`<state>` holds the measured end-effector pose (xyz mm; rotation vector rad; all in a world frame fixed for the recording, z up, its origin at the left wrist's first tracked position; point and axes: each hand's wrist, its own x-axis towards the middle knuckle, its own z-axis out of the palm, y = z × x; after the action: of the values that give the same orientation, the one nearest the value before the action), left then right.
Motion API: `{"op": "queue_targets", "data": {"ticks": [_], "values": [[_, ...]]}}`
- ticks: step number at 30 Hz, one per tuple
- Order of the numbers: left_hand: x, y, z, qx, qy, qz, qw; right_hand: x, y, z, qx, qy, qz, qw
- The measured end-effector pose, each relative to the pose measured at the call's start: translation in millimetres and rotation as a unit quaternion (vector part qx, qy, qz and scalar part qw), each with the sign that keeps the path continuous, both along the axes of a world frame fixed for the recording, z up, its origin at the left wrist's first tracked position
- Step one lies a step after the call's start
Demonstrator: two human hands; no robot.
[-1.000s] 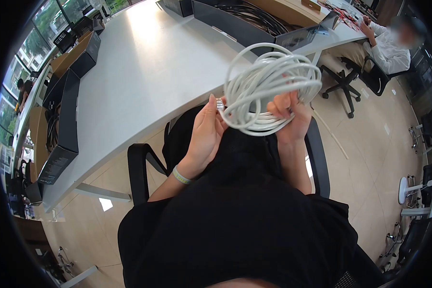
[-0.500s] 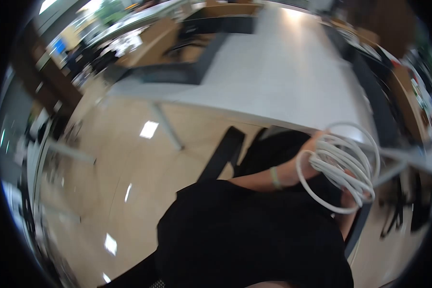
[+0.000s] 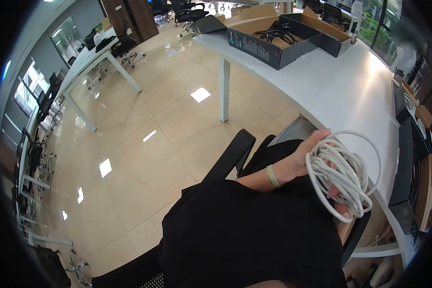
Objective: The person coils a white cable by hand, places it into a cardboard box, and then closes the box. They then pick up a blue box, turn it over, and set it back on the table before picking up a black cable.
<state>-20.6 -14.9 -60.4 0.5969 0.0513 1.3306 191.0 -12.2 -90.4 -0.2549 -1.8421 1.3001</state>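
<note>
A coil of white cable hangs in front of my lap at the right, just under the edge of the white desk. My left hand, with a pale green wristband, grips the coil from its left side. My right hand is mostly hidden behind the loops; only fingers show through the lower part of the coil, holding it. I sit in a black office chair and wear black clothes.
An open black cardboard box with dark cables lies on the desk's far end. More black boxes stand along the desk's right edge. Shiny tiled floor spreads to the left, with other desks and chairs at the back.
My head has swung left, so the view now shows the floor and desk end. The coil stays in both hands but sits lower right in view, loops bunched tighter.
</note>
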Motion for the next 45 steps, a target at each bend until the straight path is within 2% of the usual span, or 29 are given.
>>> {"op": "queue_targets", "data": {"ticks": [1,2,5,6,7,9,10,12,13,15,16,18,19,20,21,23,25,27,29,31,32,33,35,37,39,41,43,45], "values": [[-1.3,-5.4,3.8,-0.035,0.004,0.023,0.999,-5.3,5.3,0.3,0.016,-0.015,0.035,0.999],[-0.4,-5.5,3.1,-0.021,0.006,0.062,0.998,-9.0,9.7,-0.2,0.034,-0.029,0.066,0.997],[-12.9,-10.7,-1.3,0.028,0.008,0.026,0.999,-24.2,17.8,-0.2,0.077,-0.060,0.142,0.985],[-14.0,-20.5,9.4,0.005,0.031,0.046,0.998,-27.3,6.6,14.1,-0.075,-0.111,0.134,0.982],[-17.4,-21.8,8.1,-0.010,0.051,0.055,0.997,-28.4,8.8,17.3,-0.095,-0.149,0.184,0.967],[-22.5,-19.1,1.0,-0.048,0.093,0.067,0.992,-35.4,20.0,12.1,0.019,-0.152,0.269,0.951],[-23.3,-20.0,1.5,-0.048,0.094,0.074,0.992,-35.1,24.9,13.3,0.021,-0.151,0.275,0.949],[-25.7,-22.8,3.0,-0.057,0.112,0.069,0.990,-33.9,34.1,15.8,-0.015,-0.206,0.372,0.905],[-26.6,-25.6,7.1,-0.080,0.109,0.045,0.990,-34.9,36.3,15.4,-0.012,-0.204,0.374,0.904],[-19.9,-27.1,11.9,-0.173,0.130,0.103,0.971,-34.4,37.1,13.5,-0.041,-0.096,0.403,0.909],[-20.9,-34.2,16.7,-0.108,0.203,0.137,0.963,-32.5,36.9,12.2,-0.057,-0.043,0.413,0.908],[-20.2,-42.4,28.3,-0.124,0.197,0.157,0.960,-23.1,37.5,10.3,-0.088,0.064,0.423,0.900],[-20.5,-44.0,31.4,-0.140,0.192,0.176,0.955,-15.9,47.6,13.1,-0.070,0.038,0.444,0.893],[-24.0,-42.0,28.4,-0.156,0.151,0.137,0.966,-14.3,46.2,22.7,-0.107,0.063,0.416,0.901],[-26.1,-40.6,24.5,-0.139,0.168,0.152,0.964,-10.0,45.7,26.9,-0.142,0.104,0.376,0.909],[-26.4,-42.9,29.3,-0.083,0.220,0.186,0.954,-5.9,30.9,39.5,-0.203,0.149,0.190,0.949],[-26.9,-40.6,32.4,-0.082,0.261,0.216,0.937,-2.8,35.5,36.2,-0.108,0.072,0.234,0.964],[-25.8,-47.5,43.1,-0.068,0.303,0.233,0.921,-8.4,24.2,49.5,0.001,-0.020,0.309,0.951],[-30.1,-48.1,40.4,-0.029,0.364,0.251,0.897,-14.6,1.8,69.9,0.098,-0.122,0.255,0.954],[-32.9,-43.8,39.6,0.012,0.391,0.275,0.878,-26.6,-18.6,72.2,0.062,-0.152,0.174,0.971],[-32.6,-43.1,41.0,0.014,0.393,0.264,0.881,-29.4,-32.8,86.7,0.044,-0.195,0.098,0.975],[-32.1,-42.4,43.4,0.014,0.395,0.289,0.872,-36.3,-40.4,87.5,0.041,-0.193,0.088,0.976],[-35.8,-37.8,45.1,0.020,0.400,0.306,0.864,-49.3,-50.8,87.4,0.184,-0.190,-0.064,0.962],[-44.1,-30.7,45.7,0.045,0.448,0.365,0.815,-53.3,-50.8,78.6,0.222,-0.193,-0.091,0.951],[-43.9,-23.4,47.6,0.072,0.446,0.326,0.830,-52.2,-52.6,75.0,0.121,-0.214,-0.120,0.962],[-36.0,-17.1,47.0,0.012,0.410,0.290,0.865,-53.0,-52.3,65.5,0.025,-0.128,-0.212,0.968],[-34.7,-9.0,42.6,0.026,0.393,0.249,0.885,-55.9,-48.6,52.6,-0.005,-0.063,-0.259,0.964],[-34.6,-4.2,36.5,-0.010,0.342,0.192,0.920,-53.6,-45.2,48.7,0.011,-0.082,-0.300,0.950]]}}
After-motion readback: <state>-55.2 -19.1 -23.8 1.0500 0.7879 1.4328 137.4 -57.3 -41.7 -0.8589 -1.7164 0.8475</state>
